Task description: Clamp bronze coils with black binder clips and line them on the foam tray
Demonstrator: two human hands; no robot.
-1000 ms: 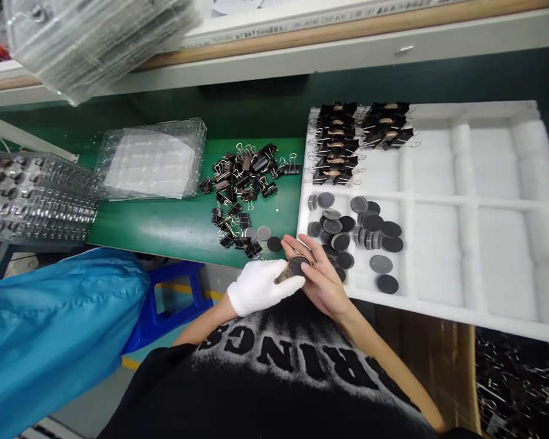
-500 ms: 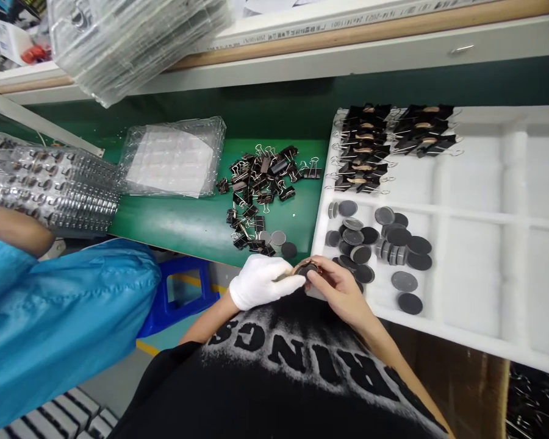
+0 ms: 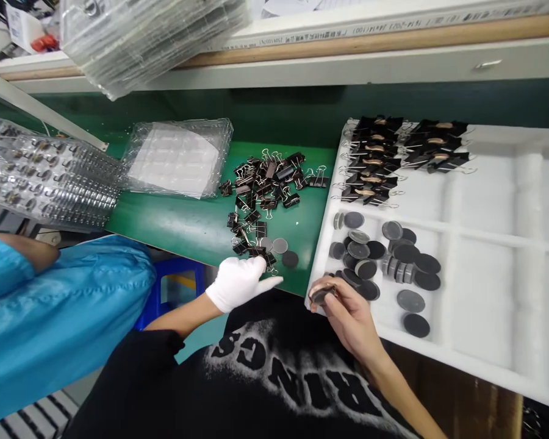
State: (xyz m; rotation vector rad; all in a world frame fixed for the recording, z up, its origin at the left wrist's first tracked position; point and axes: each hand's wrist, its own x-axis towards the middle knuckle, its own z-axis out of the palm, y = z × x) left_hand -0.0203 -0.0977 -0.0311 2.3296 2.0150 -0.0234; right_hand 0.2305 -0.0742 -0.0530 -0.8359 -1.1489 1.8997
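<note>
My left hand (image 3: 238,284), in a white glove, is at the near edge of the green table, by the lower end of a pile of black binder clips (image 3: 260,183). Its thumb is spread away from the fingers, and the fingertips lie over the lowest clips. My bare right hand (image 3: 350,314) pinches a dark round disc with a copper-coloured rim (image 3: 322,295) between thumb and fingers, beside the white tray's near left corner. Loose grey and black discs (image 3: 359,250) lie in the tray (image 3: 478,292), and a few more discs (image 3: 290,259) rest on the table beside the clips.
Clipped disc assemblies (image 3: 373,160) stand in two columns at the tray's back left. Stacked clear plastic trays (image 3: 178,157) sit on the green table, with more filled ones (image 3: 59,177) farther left. A shelf (image 3: 274,73) runs overhead. A person in blue (image 3: 64,317) sits to my left.
My left hand has come off the disc and moved left toward the clips. My right hand keeps the disc and is slightly lower and to the right. The view has shifted a little.
</note>
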